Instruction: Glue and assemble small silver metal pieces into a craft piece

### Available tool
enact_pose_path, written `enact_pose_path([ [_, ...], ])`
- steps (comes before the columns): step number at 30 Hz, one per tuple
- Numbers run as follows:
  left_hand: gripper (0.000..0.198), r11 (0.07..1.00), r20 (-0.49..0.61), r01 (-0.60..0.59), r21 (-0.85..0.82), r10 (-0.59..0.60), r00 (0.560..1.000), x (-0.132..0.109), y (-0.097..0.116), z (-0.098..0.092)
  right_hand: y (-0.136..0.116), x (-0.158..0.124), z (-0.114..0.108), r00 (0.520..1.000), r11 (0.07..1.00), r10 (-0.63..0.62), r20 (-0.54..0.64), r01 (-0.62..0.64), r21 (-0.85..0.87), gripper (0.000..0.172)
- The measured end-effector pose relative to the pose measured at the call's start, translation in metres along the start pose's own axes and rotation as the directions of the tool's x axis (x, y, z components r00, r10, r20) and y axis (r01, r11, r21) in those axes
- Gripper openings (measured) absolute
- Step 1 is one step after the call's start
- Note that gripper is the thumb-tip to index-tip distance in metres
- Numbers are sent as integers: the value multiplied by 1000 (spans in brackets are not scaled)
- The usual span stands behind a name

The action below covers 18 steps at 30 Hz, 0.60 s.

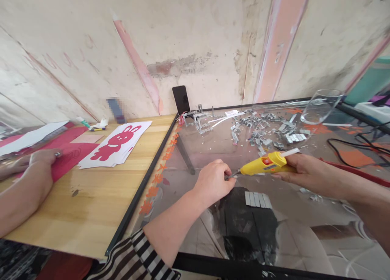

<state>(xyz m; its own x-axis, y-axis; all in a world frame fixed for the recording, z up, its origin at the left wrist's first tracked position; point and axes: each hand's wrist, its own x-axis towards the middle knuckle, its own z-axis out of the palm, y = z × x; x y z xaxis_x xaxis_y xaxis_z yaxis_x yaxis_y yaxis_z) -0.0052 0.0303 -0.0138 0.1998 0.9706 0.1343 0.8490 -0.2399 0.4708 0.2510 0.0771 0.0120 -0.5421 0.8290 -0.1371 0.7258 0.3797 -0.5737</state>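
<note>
My right hand (306, 174) is wrapped round a yellow glue gun (263, 165) with a white glue stick in its back end, its nozzle pointing left. My left hand (213, 181) is pinched closed right at the nozzle tip, on something too small to make out. Both hands hover over a glass table top (292, 215). A short row of small silver tiles (257, 199) lies on the glass just below the gun.
Several loose silver pieces (262, 129) lie scattered at the back, by a clear glass (321, 106) and a dark phone (181, 99) leaning on the wall. Cables (359, 144) run on the right. Another person's hand (42, 158) rests on red paper beside a red rabbit cut-out (117, 144).
</note>
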Motion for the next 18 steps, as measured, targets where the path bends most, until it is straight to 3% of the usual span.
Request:
enact_pose_path([
  [18,6,995,-32,14,102,-11,999,0,6,-5,-5,-1,-3,1000,1000,-7,20,6,24,41],
])
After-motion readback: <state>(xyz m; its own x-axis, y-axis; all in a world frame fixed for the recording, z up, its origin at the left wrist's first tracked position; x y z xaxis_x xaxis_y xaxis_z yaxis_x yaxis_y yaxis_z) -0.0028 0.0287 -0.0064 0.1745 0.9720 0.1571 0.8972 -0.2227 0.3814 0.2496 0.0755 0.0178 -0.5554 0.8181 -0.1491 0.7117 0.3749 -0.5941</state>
